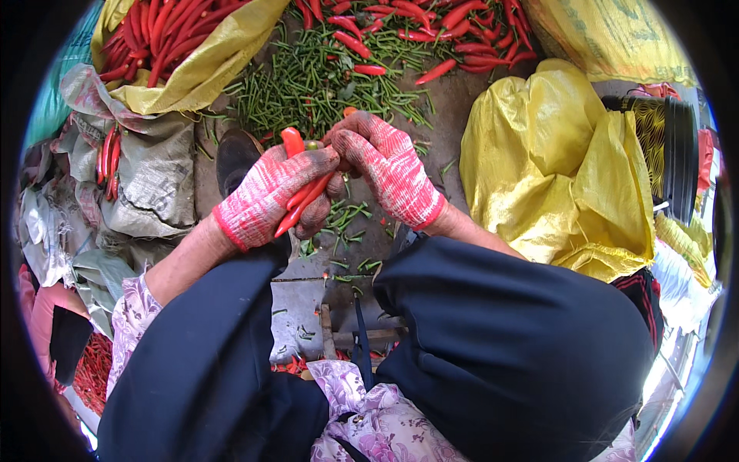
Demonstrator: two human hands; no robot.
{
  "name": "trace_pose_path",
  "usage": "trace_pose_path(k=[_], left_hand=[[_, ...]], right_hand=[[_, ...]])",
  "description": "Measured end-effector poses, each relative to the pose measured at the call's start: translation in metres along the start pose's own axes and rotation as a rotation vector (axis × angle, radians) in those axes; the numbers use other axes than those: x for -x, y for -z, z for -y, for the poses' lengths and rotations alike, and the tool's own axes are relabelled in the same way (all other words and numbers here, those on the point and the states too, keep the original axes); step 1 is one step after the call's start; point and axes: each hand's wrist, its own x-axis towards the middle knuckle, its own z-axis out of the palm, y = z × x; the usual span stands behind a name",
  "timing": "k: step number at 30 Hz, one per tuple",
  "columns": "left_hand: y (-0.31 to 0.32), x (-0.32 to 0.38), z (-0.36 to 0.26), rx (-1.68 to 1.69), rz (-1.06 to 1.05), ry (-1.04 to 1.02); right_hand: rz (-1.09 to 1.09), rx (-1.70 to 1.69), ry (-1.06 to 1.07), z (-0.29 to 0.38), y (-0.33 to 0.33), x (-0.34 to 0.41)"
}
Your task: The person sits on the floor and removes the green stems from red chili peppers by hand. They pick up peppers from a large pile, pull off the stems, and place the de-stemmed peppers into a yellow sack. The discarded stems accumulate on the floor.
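Observation:
My left hand [277, 185], in a red-and-white knit glove with darkened fingertips, is closed around several red chilli peppers [303, 199]. One thick pepper end [293, 141] sticks up past its thumb, and pointed tips hang below. My right hand [387, 164], gloved alike, meets it with bent fingers pinched together at the left thumb. An orange-red chilli end [349, 111] shows beyond the right fingers; the rest of it is hidden. Beneath and beyond both hands lies a heap of green chilli stems [300, 86] on the floor, with loose red chillies [427, 29] at its far side.
A yellow woven sack [231, 63] full of red chillies stands far left, beside a grey sack [156, 179]. On the right are a crumpled yellow sack [531, 150] and a black patterned container [664, 150]. My knees flank the floor; another person's pink sleeve [49, 323] is at left.

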Motion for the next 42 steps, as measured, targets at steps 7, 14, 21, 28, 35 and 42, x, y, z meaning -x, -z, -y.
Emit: trace_pose_path(k=[7, 14, 21, 28, 35, 42], left_hand=[[-0.023, -0.005, -0.004, -0.504, 0.018, -0.098], [0.004, -0.01, 0.005, -0.721, -0.083, -0.238], [0.023, -0.035, -0.019, -0.912, -0.619, -0.804], [0.015, -0.058, -0.059, -1.699, -0.222, -1.248], [-0.015, -0.038, 0.0, -1.426, -0.043, -0.412], [0.0, -0.043, 0.009, -0.596, -0.129, -0.32]], right_hand=[[-0.15, 0.632, 0.73, -0.033, 0.001, -0.009], [-0.286, 0.982, 0.172, -0.007, 0.083, -0.073], [-0.175, 1.165, 0.271, -0.02, 0.087, -0.139], [0.111, 0.89, 0.577, 0.012, 0.081, -0.057], [0.159, 1.164, 0.312, -0.009, 0.051, -0.034], [-0.249, 1.417, 0.473, -0.005, 0.102, -0.093]])
